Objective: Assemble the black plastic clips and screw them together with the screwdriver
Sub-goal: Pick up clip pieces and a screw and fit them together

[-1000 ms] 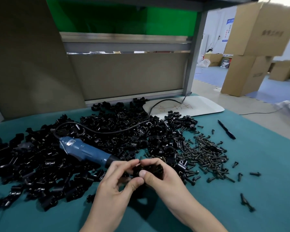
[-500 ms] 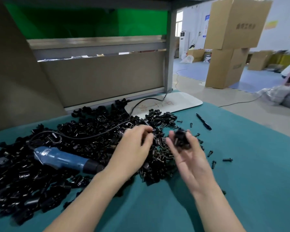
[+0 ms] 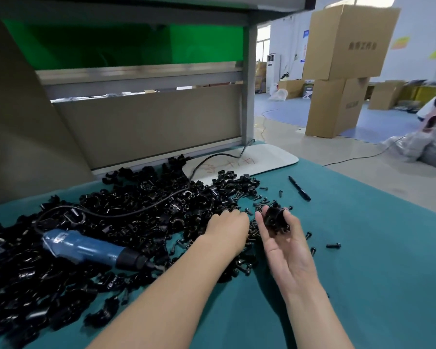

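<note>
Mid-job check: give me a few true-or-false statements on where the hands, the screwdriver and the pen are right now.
1. The right hand holds a black clip in its fingers. True.
2. The electric screwdriver is in the left hand. False: it lies untouched on the pile of clips.
3. The pen lies on the teal mat, beyond the right hand. True.
4. The left hand grips the pen. False: it reaches down among the screws, apart from the pen.
</note>
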`<state>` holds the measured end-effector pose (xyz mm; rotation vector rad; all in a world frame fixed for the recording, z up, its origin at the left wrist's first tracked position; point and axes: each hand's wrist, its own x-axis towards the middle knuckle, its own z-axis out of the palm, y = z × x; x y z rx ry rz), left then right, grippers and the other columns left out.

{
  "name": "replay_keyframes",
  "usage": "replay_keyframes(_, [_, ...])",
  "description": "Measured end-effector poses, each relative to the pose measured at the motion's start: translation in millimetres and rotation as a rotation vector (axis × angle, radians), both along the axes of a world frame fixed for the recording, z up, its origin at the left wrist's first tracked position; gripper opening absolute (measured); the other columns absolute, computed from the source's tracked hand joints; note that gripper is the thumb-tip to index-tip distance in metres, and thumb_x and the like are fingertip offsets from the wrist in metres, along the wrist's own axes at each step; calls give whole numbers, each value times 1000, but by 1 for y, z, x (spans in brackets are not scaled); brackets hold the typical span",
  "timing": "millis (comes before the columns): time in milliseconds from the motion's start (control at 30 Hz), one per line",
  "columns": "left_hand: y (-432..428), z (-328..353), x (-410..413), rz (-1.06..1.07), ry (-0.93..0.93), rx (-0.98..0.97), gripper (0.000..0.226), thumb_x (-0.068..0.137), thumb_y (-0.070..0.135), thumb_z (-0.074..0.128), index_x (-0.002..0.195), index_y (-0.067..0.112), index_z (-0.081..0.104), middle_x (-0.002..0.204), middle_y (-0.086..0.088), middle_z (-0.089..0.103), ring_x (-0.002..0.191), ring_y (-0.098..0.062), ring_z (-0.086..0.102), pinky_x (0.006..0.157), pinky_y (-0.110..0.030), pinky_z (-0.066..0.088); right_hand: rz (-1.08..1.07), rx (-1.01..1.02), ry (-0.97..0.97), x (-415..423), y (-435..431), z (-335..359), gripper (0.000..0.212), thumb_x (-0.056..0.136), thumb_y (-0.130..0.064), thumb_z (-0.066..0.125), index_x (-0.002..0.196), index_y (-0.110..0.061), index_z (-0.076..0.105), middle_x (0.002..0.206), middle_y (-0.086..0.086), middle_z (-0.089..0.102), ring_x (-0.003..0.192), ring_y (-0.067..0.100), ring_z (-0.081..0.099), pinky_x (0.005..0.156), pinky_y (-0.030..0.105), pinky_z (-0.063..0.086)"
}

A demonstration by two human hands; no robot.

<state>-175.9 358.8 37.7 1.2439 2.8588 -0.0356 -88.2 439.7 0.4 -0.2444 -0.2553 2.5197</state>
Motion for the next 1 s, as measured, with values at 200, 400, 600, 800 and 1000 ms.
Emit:
replay_keyframes(200, [-3,-11,0,-100,158,-174,54,96,8,57,146,3,36,137,-14,45,129,-32,42,107,-42,35,41,20,-14,-1,-8,2,34,77,-7,74,109,-4,64,95,25,75,94,32,76,76,45,65])
replay_keyframes(400, [-10,-7,4,-89,140,60,29,102,23,53,127,10,54,124,-9,58,117,-29,54,97,-38,43,38,12,-9,3,-7,3,34,77,-6,75,109,-4,65,103,28,71,97,34,76,77,46,65])
replay_keyframes(600, [-74,1,21,157,-444,1238,17,99,14,60,103,26,71,79,11,70,67,3,60,64,-11,47,156,230,-58,-4,-22,0,42,77,-6,73,117,-9,61,97,21,75,95,33,76,76,44,64])
replay_keyframes(800, [-141,-37,47,359,-581,1635,14,94,10,66,102,19,74,90,2,78,82,-7,71,75,-14,54,370,486,-133,-15,-59,-5,50,75,1,72,123,-8,61,96,20,73,90,36,74,76,48,62])
replay_keyframes(1000, [-145,-48,46,321,-652,1665,12,93,9,67,99,16,74,88,0,78,79,-5,71,75,-14,53,397,641,-131,-13,-69,-9,47,78,0,74,122,-13,66,110,26,70,100,37,73,81,46,62])
